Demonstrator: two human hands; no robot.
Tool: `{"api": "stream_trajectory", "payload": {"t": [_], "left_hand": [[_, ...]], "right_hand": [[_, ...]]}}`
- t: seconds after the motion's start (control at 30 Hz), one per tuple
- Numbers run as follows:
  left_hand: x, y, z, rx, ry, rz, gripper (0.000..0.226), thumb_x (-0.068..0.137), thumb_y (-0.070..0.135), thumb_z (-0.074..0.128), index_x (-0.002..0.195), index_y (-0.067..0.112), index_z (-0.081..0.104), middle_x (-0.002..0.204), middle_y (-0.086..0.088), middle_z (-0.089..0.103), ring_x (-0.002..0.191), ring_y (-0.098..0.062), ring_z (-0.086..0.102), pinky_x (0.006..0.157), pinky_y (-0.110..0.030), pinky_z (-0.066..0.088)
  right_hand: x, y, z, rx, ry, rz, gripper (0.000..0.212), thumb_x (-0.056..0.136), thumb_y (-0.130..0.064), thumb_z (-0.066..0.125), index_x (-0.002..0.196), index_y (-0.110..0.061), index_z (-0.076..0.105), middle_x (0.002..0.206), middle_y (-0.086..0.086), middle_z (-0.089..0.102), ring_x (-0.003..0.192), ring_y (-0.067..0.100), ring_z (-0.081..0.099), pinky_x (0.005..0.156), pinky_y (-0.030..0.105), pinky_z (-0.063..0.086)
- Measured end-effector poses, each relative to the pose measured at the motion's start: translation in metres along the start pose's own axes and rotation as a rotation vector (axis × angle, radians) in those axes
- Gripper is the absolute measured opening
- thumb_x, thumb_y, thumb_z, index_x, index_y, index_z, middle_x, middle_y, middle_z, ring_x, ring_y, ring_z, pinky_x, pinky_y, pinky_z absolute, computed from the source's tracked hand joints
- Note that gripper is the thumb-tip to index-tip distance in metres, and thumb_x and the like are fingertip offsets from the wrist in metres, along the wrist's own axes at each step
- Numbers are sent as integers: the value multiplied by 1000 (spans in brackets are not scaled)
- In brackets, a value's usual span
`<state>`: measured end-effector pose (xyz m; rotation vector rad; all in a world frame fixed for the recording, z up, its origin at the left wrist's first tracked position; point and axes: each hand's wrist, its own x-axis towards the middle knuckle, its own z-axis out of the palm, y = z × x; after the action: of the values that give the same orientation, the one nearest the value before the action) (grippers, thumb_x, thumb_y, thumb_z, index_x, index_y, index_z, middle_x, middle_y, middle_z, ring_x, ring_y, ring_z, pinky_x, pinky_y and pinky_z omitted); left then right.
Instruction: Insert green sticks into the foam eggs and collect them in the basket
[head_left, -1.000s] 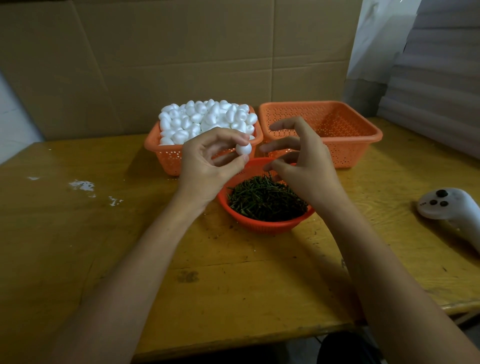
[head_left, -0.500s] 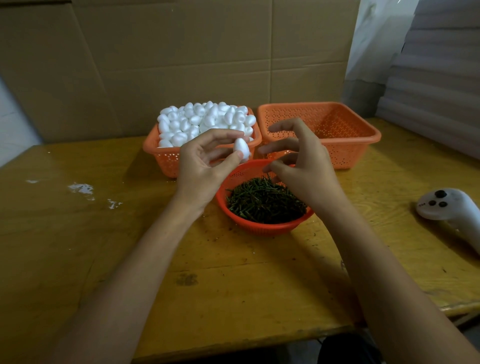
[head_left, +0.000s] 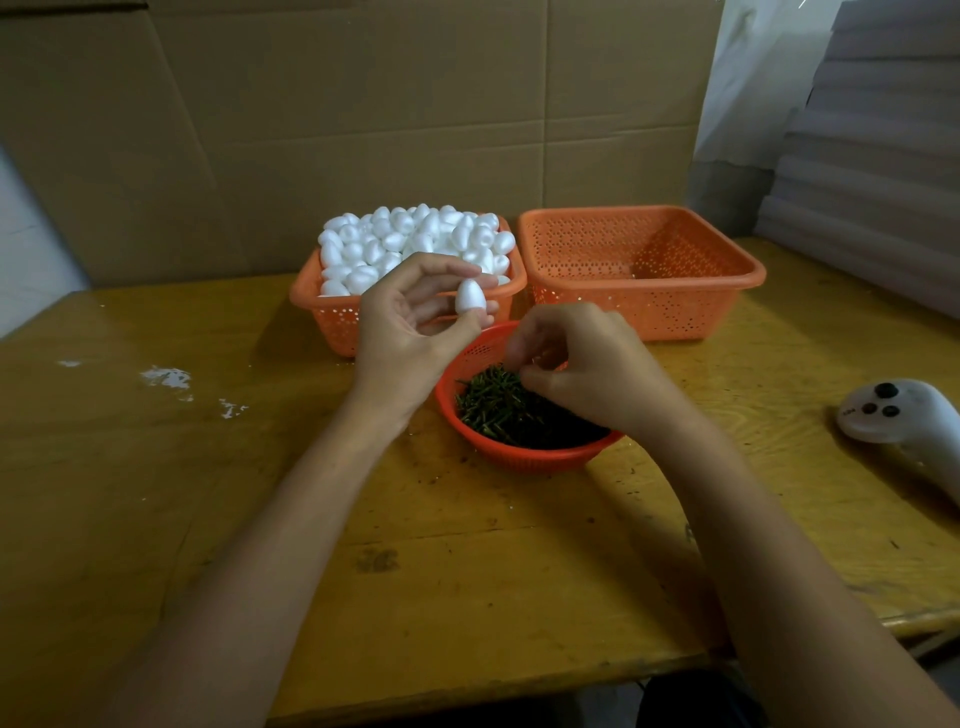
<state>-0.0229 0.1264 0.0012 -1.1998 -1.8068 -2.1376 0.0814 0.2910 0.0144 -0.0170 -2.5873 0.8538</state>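
One white foam egg (head_left: 470, 297) stood pointed end up, pinched between thumb and fingertips of the left grip (head_left: 405, 332) just above the centre of the frame. No stick showed in it. Just right and lower, the right grip (head_left: 597, 364) was curled down onto the heap of thin green sticks (head_left: 493, 410) in the round orange perforated bowl (head_left: 519, 460). Its fingertips were bunched at the pile, but whether a stick lay between them could not be told.

Several things could go wrong from there. The sticks lay tangled, so the pinch might lift several at once or none, and strays could drop onto the yellow wooden surface (head_left: 467, 571). The egg was probably light and soft: too hard a squeeze would dent it, and a push off its axis could send the stick out through the side or pop the egg loose. A loose egg would likely roll toward the near edge.

Behind the bowl, at upper centre, the heaped orange basket of white foam eggs (head_left: 332, 322) sat close to the left grip, and a brushing knuckle might spill some. The square orange perforated basket (head_left: 644, 312) at upper right looked like the collecting one. A white handheld controller (head_left: 898, 410) lay well apart at the right edge.
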Motion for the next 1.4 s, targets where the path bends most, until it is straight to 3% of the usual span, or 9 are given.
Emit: {"api": "stream_trajectory", "payload": {"t": [0.1, 0.27, 0.47, 0.67, 0.77, 0.87, 1.07, 1.2, 1.4], "left_hand": [[0, 0, -1, -1, -4, -7, 31, 91, -9, 73, 119, 5, 67, 111, -8, 80, 101, -28, 79, 88, -37, 64], [1, 0, 0, 4, -8, -12, 24, 92, -10, 73, 109, 7, 74, 112, -5, 80, 102, -27, 78, 87, -33, 63], [1, -1, 0, 13, -7, -27, 25, 90, -9, 75, 110, 6, 74, 113, -1, 80, 101, -26, 79, 88, -34, 63], [1, -4, 0, 37, 5, -58, 27, 87, -5, 80, 112, 5, 74, 114, -8, 79, 101, -25, 79, 91, -38, 63], [1, -5, 0, 47, 13, -54, 28, 87, -5, 81, 112, 5, 74, 122, -15, 73, 101, -25, 79, 91, -38, 63], [1, -4, -1, 23, 14, -65, 28, 88, -5, 79, 111, 8, 75, 114, -10, 78, 102, -25, 79, 89, -34, 62], [1, -1, 0, 36, 19, -51, 27, 88, -1, 81, 110, 15, 77, 111, 1, 80, 108, -20, 76, 92, -32, 61], [1, 0, 1, 64, 9, -21, 25, 90, 2, 81, 109, 18, 77, 109, 5, 81, 111, -14, 74, 91, -21, 55], [1, 1, -1, 37, 2, -28, 23, 90, 3, 81, 110, 14, 77, 110, 0, 81, 110, -20, 74, 93, -26, 57]], "right_hand": [[0, 1, 3, -90, -151, -14, 16, 81, -21, 83, 94, -28, 78, 92, -14, 77, 90, 3, 71, 91, 35, 56], [0, 5, 4, -123, -225, -35, 20, 78, -34, 88, 96, -33, 79, 89, -21, 73, 85, -4, 66, 81, 21, 52], [1, 6, 4, -108, -284, -54, 20, 81, -24, 86, 95, -36, 79, 87, -19, 75, 84, -3, 68, 81, 22, 53], [1, 6, 3, -107, -262, -68, 17, 80, -24, 87, 86, -38, 79, 82, -24, 71, 79, -7, 64, 72, 10, 44], [0, 5, 2, -88, -254, -62, 18, 80, -19, 87, 87, -34, 80, 83, -19, 74, 79, -6, 66, 73, 10, 46], [-1, 4, 0, -33, -242, -65, 26, 78, -3, 84, 89, -26, 78, 83, -13, 77, 78, -8, 69, 76, 11, 51], [-1, 0, -1, 6, -149, -51, 30, 76, 6, 80, 90, -21, 78, 85, -12, 78, 82, -4, 72, 87, 27, 59], [-2, 0, -2, -16, -123, -56, 32, 77, 6, 78, 89, -23, 78, 85, -15, 78, 83, -6, 71, 87, 24, 58], [-2, 2, -2, -72, -127, -59, 33, 78, 7, 78, 90, -23, 77, 87, -14, 76, 84, -3, 70, 83, 17, 56]]}}
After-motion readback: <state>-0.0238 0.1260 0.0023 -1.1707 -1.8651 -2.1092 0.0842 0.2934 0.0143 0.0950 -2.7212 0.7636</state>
